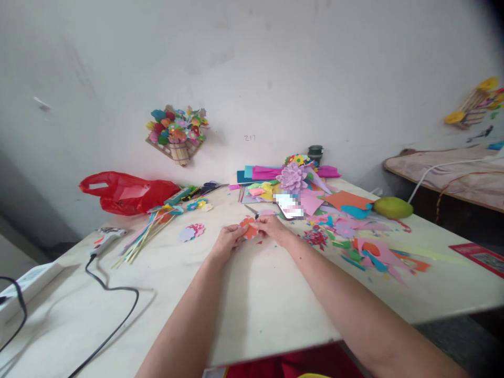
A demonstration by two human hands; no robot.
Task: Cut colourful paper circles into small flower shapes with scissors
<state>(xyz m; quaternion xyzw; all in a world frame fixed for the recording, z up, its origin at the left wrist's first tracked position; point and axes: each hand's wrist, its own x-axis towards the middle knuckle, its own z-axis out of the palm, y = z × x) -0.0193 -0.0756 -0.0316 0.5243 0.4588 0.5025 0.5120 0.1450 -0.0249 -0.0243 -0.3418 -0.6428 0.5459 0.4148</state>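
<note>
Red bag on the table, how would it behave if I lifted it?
The red bag would probably fold and sag, since it lies creased and slumped. Its shiny, plastic-looking surface could feel slightly slippery. It may be light, looking thin, but any contents are hidden.

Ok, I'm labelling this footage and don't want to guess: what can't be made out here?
All in the head view:
Orange cutout: sides partly covered by fingers of the left hand and right hand.
Phone screen: masked by pixelated blocks.
Red bag: its plastic hides any contents.
Power strip: cut off by the left edge.
Red card: print too blurred to read; right edge cuts it off.
</note>
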